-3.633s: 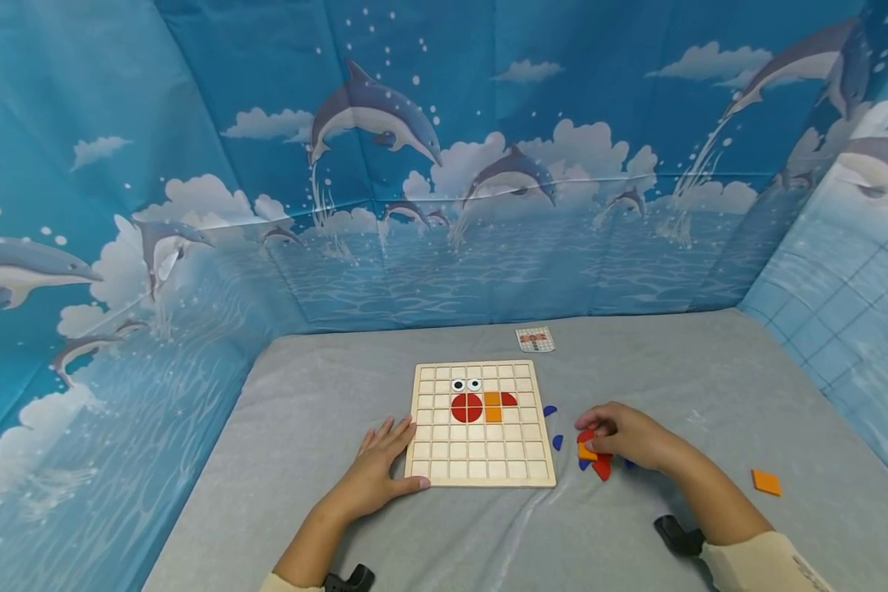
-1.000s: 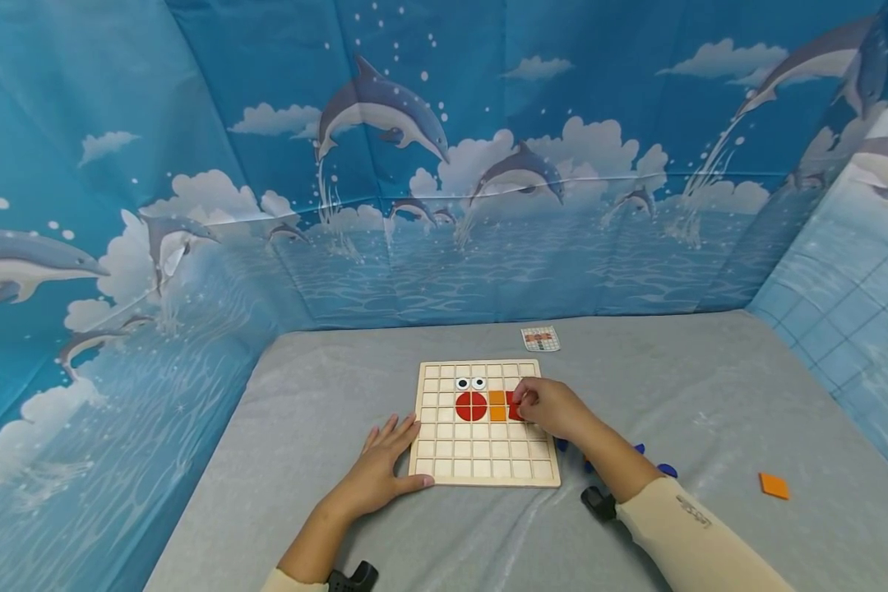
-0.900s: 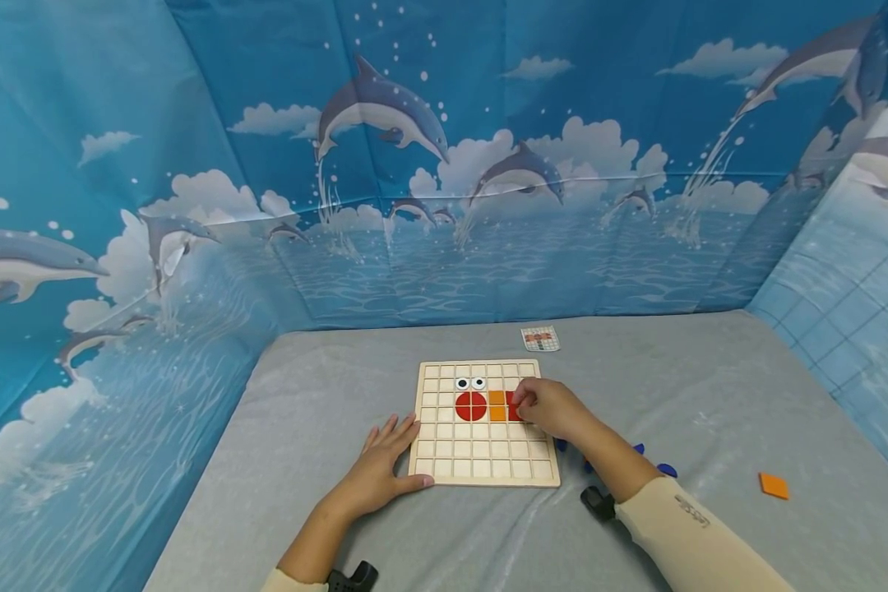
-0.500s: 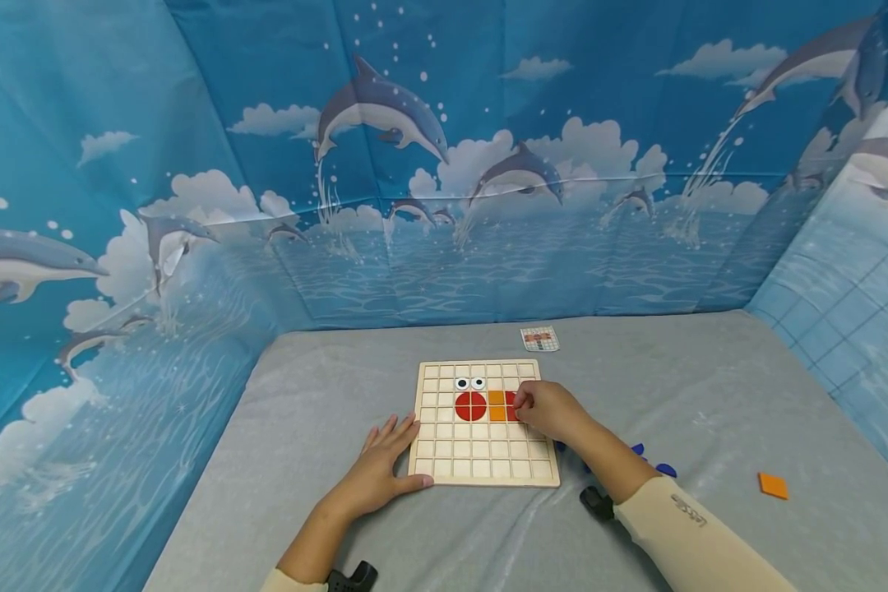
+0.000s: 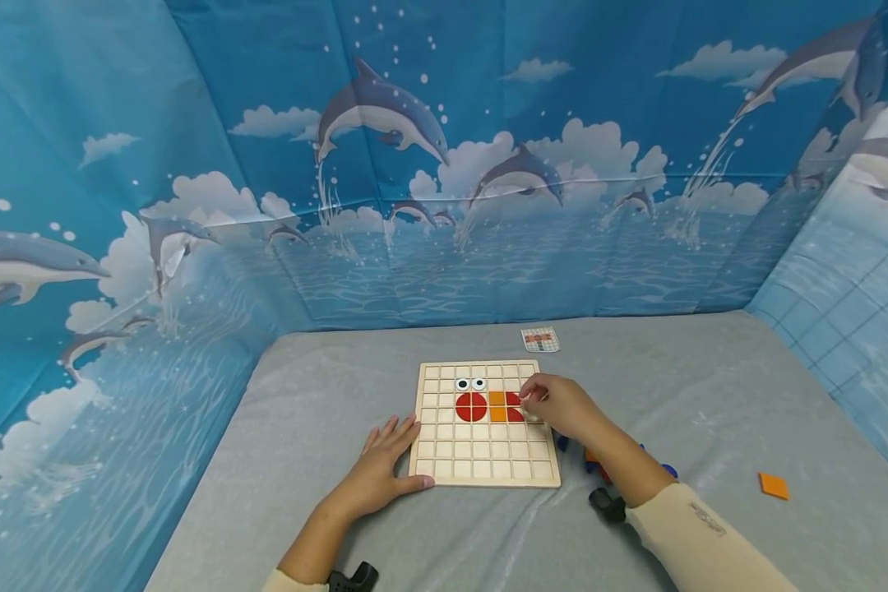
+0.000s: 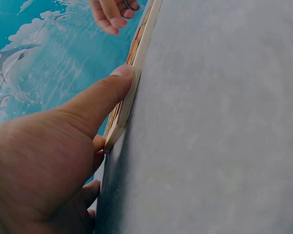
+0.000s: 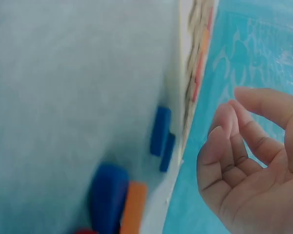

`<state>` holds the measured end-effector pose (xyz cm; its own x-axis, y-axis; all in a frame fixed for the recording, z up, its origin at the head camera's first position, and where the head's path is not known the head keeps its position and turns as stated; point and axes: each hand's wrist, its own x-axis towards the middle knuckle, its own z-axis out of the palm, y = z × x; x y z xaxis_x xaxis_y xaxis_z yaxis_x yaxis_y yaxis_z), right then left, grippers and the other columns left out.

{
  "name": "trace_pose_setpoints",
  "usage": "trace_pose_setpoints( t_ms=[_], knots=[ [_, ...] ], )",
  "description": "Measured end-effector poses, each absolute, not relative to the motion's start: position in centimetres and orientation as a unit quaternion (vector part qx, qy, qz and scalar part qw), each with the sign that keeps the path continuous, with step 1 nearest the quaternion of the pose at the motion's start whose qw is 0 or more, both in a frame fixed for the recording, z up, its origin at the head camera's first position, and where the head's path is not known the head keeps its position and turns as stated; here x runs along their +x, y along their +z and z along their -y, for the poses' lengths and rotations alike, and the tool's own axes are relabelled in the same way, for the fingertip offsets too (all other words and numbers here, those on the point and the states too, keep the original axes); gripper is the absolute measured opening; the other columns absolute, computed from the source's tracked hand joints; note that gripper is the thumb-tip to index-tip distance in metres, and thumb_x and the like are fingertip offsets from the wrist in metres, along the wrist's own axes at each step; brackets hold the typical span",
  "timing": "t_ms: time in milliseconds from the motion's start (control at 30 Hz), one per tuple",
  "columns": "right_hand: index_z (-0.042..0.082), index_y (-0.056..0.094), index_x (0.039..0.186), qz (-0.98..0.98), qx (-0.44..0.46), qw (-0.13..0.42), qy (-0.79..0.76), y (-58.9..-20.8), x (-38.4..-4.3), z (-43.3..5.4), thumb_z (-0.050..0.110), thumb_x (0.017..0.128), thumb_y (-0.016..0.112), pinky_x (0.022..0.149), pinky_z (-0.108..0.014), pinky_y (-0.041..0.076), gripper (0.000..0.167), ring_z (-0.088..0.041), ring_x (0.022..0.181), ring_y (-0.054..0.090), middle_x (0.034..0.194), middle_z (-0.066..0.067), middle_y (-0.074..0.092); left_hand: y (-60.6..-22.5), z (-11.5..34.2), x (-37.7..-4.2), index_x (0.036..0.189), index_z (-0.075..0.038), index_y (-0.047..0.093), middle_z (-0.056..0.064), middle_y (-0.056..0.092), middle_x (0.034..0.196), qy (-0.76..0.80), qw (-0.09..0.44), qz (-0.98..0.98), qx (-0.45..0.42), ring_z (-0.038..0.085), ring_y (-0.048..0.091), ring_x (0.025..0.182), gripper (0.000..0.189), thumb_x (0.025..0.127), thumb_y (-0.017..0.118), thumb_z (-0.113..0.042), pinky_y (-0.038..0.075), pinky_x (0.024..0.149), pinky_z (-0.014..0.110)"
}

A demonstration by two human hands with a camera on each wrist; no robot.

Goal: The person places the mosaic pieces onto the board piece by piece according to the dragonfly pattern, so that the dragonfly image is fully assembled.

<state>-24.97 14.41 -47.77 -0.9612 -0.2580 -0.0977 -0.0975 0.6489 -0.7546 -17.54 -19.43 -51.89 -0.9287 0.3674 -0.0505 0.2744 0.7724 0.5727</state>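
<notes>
In the head view, a wooden grid board [image 5: 488,483] lies on the grey cloth. A red disc made of quarter pieces [image 5: 464,400], two eye pieces [image 5: 463,384], orange squares [image 5: 497,414] and two red quarter pieces [image 5: 514,415] sit in its cells. My left hand [image 5: 373,473] rests at the board's near left corner, fingers spread along the side, thumb on the front edge. Just above the board's right side, by the red quarters, is my right hand [image 5: 562,404]. The right wrist view shows its fingers loosely bent with nothing between them.
Right of the board lie loose blue pieces [image 7: 109,197] and an orange piece [image 7: 133,207], partly hidden by my right forearm in the head view. A loose orange square [image 5: 773,485] lies far right. A small pattern card [image 5: 540,339] sits behind the board.
My right hand came from the loose pieces to the board with a red quarter piece, let it go beneath the other red quarter, and has lifted slightly rightward. The left hand stayed put.
</notes>
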Motion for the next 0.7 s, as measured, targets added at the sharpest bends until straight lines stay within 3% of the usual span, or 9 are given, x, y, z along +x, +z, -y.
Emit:
trace_pose_setpoints(
  t_ms=[300, 700],
  knots=[
    [0.007, 0.068, 0.12, -0.89, -0.069, 0.088, -0.443, -46.0, -23.9, -17.5, 0.021, 0.098, 0.065, 0.077, -0.029, 0.053, 0.026, -0.021, 0.088, 0.061, 0.102, -0.007, 0.067, -51.9, 19.2, -17.6, 0.159, -0.014, 0.035, 0.002, 0.027, 0.168, 0.288, 0.08, -0.939, 0.173, 0.034, 0.013, 0.159, 0.094, 0.085, 0.076, -0.056, 0.007, 0.127, 0.061],
    [0.005, 0.065, 0.124, -0.896, -0.079, 0.072, -0.431, -45.7, -21.7, -23.0, 0.021, 0.1, 0.063, 0.077, -0.029, 0.055, 0.029, -0.025, 0.094, 0.064, 0.108, -0.008, 0.07, -51.8, 19.3, -17.5, 0.158, -0.013, 0.035, 0.001, 0.027, 0.168, 0.285, 0.08, -0.939, 0.172, 0.034, 0.013, 0.159, 0.095, 0.084, 0.076, -0.056, 0.007, 0.127, 0.06]
  ],
)
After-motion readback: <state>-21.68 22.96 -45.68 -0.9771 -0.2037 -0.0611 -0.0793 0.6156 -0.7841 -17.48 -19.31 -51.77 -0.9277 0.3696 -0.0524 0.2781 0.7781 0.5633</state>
